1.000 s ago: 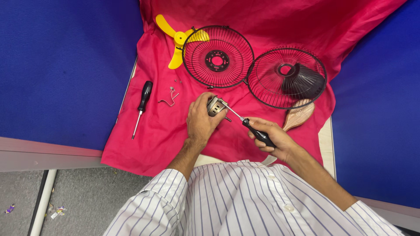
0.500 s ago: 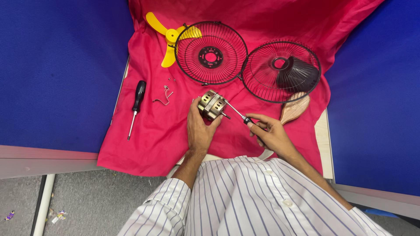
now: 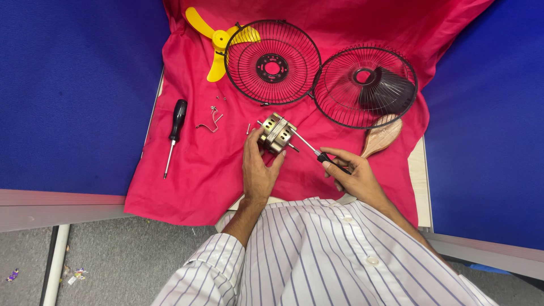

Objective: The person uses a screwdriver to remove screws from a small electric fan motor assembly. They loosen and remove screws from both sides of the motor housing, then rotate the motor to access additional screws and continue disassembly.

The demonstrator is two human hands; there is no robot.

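Blue partition walls (image 3: 73,85), pink cloth (image 3: 187,175) over table, grey speckled floor (image 3: 113,266)

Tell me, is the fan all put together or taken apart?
Taken apart. The yellow blade, two wire guards and motor lie separate; the left hand holds the motor.

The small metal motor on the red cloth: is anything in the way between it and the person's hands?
Nothing visible. The left hand already grips the small brass-coloured metal motor, and the right hand holds a black-handled screwdriver whose shaft reaches it.
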